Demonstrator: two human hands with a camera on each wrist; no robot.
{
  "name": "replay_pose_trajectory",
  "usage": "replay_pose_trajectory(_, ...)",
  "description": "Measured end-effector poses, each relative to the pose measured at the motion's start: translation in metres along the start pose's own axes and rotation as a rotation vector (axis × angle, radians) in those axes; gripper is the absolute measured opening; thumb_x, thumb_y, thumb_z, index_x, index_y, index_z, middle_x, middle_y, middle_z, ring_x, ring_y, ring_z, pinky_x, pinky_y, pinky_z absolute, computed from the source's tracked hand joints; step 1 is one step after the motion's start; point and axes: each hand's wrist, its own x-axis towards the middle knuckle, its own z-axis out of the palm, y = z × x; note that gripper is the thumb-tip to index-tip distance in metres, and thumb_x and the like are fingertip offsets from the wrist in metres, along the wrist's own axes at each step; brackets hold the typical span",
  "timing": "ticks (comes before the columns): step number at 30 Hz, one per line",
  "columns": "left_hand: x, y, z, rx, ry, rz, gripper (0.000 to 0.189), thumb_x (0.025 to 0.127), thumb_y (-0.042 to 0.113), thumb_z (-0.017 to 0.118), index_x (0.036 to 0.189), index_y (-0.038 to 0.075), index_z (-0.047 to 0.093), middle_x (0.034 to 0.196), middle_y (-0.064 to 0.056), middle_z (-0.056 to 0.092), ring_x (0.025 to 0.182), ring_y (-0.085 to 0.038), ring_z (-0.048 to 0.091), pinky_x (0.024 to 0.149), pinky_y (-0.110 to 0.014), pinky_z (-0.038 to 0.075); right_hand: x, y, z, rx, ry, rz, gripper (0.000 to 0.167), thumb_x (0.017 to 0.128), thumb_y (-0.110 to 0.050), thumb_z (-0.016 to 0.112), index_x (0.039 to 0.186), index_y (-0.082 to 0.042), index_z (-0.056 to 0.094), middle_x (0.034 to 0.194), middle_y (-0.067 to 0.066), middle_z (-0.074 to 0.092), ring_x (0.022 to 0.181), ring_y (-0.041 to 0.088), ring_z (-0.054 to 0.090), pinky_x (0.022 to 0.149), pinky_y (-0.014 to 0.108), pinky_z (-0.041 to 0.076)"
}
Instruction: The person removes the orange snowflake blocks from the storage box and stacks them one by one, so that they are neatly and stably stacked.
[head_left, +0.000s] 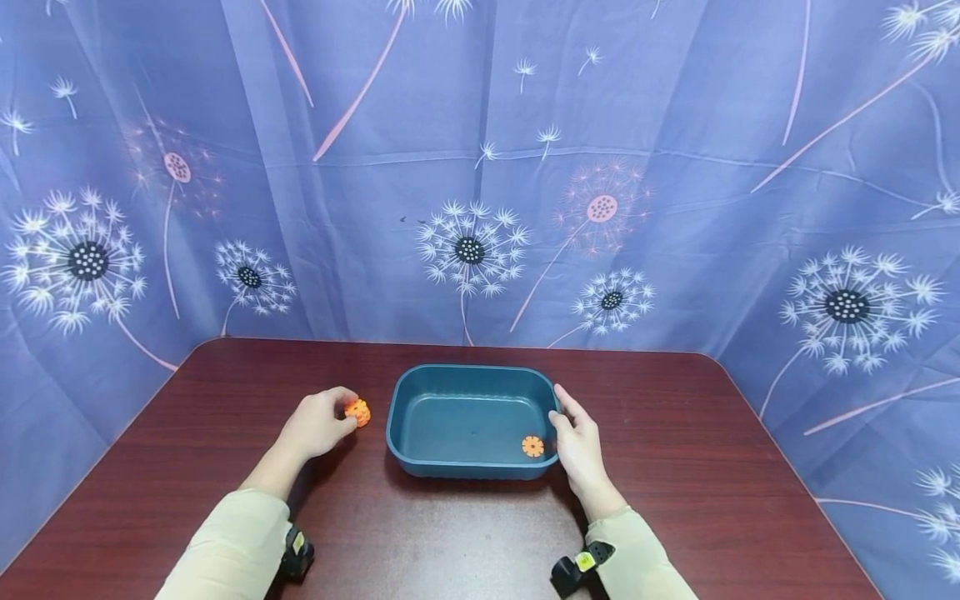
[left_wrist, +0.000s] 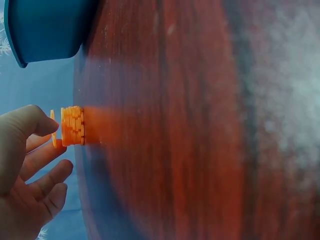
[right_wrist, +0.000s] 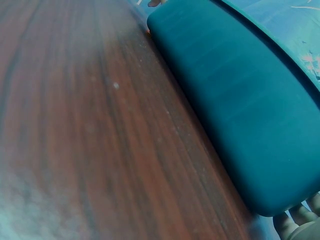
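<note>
My left hand (head_left: 313,425) pinches a thin orange notched disc (left_wrist: 54,129) between thumb and fingers. In the left wrist view that disc stands a little apart from a stack of orange discs (left_wrist: 73,126) on the table. My right hand (head_left: 582,448) holds the right end of a teal rectangular bin (head_left: 472,469), thumb at the rim and fingers along the outside. Inside the bin, one orange disc with a notched edge (head_left: 532,447) lies flat near the front right corner. The right wrist view shows the bin's outer side, with fingertips (right_wrist: 302,214) at its end.
Both hands work over a dark red-brown wooden table (head_left: 480,542). A blue curtain with dandelion prints (head_left: 360,250) hangs behind the table and along its sides. The discs' stack stands left of the bin.
</note>
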Motion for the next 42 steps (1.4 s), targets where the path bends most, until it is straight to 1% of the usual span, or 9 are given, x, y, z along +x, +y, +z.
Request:
replay_pose_trajectory(9,-0.002,0.003,0.000,-0.002,-0.014,-0.011,0.038,0.081,0.015,0.065,0.117,0.001,0.061,0.112,-0.018,0.065,0.096,-0.030,0.061,0.084,-0.049,0.050,0.001,0.002,0.000,0.005,0.012,-0.002,0.049,0.098,-0.011,0.045,0.145,-0.019,0.039,0.148,0.007,0.038,0.086,0.024,0.046,0.061,0.025,0.044)
replay_pose_trajectory(15,-0.001,0.003,0.001,0.002,-0.017,-0.016,0.037,0.081,0.014,0.065,0.116,0.001,0.062,0.111,-0.018,0.065,0.097,-0.030,0.061,0.086,-0.049,0.050,0.001,0.002,0.000,0.010,0.000,-0.003,0.049,0.098,-0.012,0.044,0.146,-0.020,0.038,0.151,0.007,0.035,0.103,0.024,0.046,0.063,0.025,0.044)
replay_pose_trajectory(19,-0.001,0.004,0.002,0.002,-0.021,-0.020,0.037,0.081,0.014,0.065,0.116,0.001,0.062,0.111,-0.018,0.065,0.096,-0.029,0.060,0.086,-0.049,0.050,0.001,0.002,-0.001,0.015,-0.001,-0.007,0.049,0.098,-0.012,0.044,0.146,-0.020,0.038,0.151,0.007,0.034,0.110,0.023,0.044,0.063,0.025,0.044)
replay_pose_trajectory(25,0.000,0.004,0.001,0.007,-0.009,-0.003,0.038,0.080,0.015,0.066,0.115,0.000,0.062,0.110,-0.018,0.065,0.095,-0.030,0.060,0.084,-0.048,0.050,0.000,0.001,-0.001,0.015,0.000,-0.012,0.049,0.098,-0.012,0.045,0.145,-0.021,0.039,0.150,0.007,0.035,0.104,0.023,0.046,0.062,0.024,0.043)
replay_pose_trajectory(28,0.000,0.003,0.001,0.002,0.013,0.014,0.038,0.080,0.015,0.066,0.115,0.000,0.063,0.110,-0.019,0.064,0.093,-0.029,0.060,0.082,-0.047,0.050,0.000,0.001,0.000,0.015,-0.003,-0.012,0.049,0.098,-0.012,0.045,0.145,-0.022,0.039,0.149,0.006,0.036,0.093,0.026,0.047,0.062,0.024,0.043)
replay_pose_trajectory(31,-0.001,0.005,0.000,-0.015,0.053,0.036,0.038,0.081,0.016,0.065,0.115,0.000,0.062,0.113,-0.020,0.061,0.094,-0.030,0.060,0.083,-0.048,0.049,0.000,0.001,0.000,0.013,-0.005,-0.014,0.049,0.097,-0.012,0.045,0.145,-0.022,0.039,0.149,0.007,0.036,0.089,0.026,0.046,0.061,0.025,0.043)
replay_pose_trajectory(38,-0.001,0.022,0.000,-0.064,0.137,0.076,0.039,0.084,0.022,0.066,0.117,0.003,0.062,0.124,-0.019,0.057,0.109,-0.034,0.055,0.091,-0.052,0.046,0.001,0.001,0.000,0.013,0.003,-0.009,0.049,0.097,-0.012,0.045,0.145,-0.020,0.039,0.150,0.007,0.035,0.101,0.024,0.046,0.063,0.026,0.043)
replay_pose_trajectory(40,0.000,0.027,0.002,-0.081,0.151,0.091,0.040,0.084,0.024,0.066,0.118,0.003,0.062,0.124,-0.018,0.058,0.107,-0.032,0.058,0.090,-0.050,0.048,0.001,0.001,0.000,0.014,0.004,-0.007,0.049,0.097,-0.012,0.045,0.145,-0.019,0.039,0.150,0.007,0.035,0.102,0.026,0.047,0.063,0.025,0.043)
replay_pose_trajectory(42,0.000,0.033,0.003,-0.098,0.158,0.106,0.040,0.084,0.025,0.067,0.118,0.004,0.062,0.124,-0.017,0.058,0.098,-0.029,0.061,0.085,-0.046,0.050,0.001,0.002,-0.001,0.017,0.005,-0.007,0.049,0.097,-0.012,0.045,0.145,-0.019,0.039,0.151,0.007,0.035,0.107,0.023,0.046,0.064,0.025,0.043)
